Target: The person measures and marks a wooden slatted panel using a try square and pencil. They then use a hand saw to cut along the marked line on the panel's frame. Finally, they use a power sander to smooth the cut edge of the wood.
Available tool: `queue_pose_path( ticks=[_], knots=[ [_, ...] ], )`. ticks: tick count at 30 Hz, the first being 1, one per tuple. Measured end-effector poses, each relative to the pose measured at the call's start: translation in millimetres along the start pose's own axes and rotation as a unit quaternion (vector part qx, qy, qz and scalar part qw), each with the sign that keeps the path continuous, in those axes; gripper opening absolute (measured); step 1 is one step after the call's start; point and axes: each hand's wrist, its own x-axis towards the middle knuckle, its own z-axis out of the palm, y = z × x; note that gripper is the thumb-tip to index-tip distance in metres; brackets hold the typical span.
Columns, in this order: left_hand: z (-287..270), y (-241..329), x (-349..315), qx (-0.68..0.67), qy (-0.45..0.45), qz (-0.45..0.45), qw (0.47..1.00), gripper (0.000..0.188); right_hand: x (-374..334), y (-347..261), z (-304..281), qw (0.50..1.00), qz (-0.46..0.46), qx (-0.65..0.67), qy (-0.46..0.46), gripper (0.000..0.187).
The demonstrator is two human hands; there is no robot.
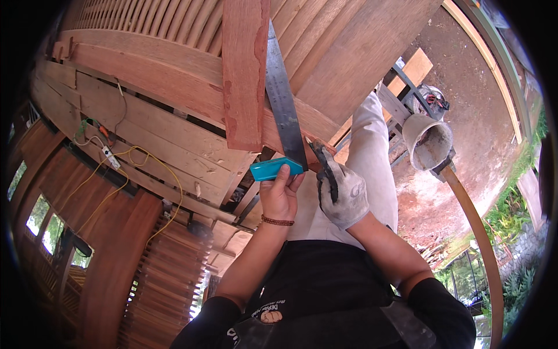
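Observation:
My bare left hand point(279, 192), a beaded bracelet at its wrist, grips the teal handle point(270, 170) of a try square, thumb on top. The square's long grey steel blade point(283, 110) runs away from me across a reddish wooden rail, its far end beside a rough-edged board point(244, 81). My right hand point(343, 195), in a grey glove with dark fingers, is close to the blade's near end at the rail. Its fingers are bent together around something slim and dark with a pale tip, too small to make out.
A slatted wooden panel point(145, 17) lies on a plank bench point(168, 134). A yellow cord point(180, 189) and a white power strip point(110, 157) are on the left. At right, a dirty bucket point(419, 145) stands near a metal frame, with a curved strip point(479, 232) below.

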Motion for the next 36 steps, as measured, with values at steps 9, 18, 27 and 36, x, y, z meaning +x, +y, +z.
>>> queue_pose_path(
  ticks=[9, 18, 27, 36],
  knots=[
    [2, 0, -1, -0.012, 0.003, -0.004, 1.000, 0.014, 13, -5, 3, 0.999, -0.020, -0.031, 0.007, 0.050],
    [0, 1, 0, -0.007, 0.002, -0.016, 1.000, 0.013, -3, -21, -8, 0.985, -0.007, -0.150, -0.080, 0.050],
    [-1, 2, -6, 0.022, 0.024, -0.024, 0.999, 0.015, -36, -11, -19, 0.976, 0.040, -0.092, -0.195, 0.043],
    [-19, 1, -32, 0.034, -0.048, -0.057, 0.997, 0.014, -24, 29, -25, 0.985, -0.023, 0.160, 0.060, 0.042]
  ],
)
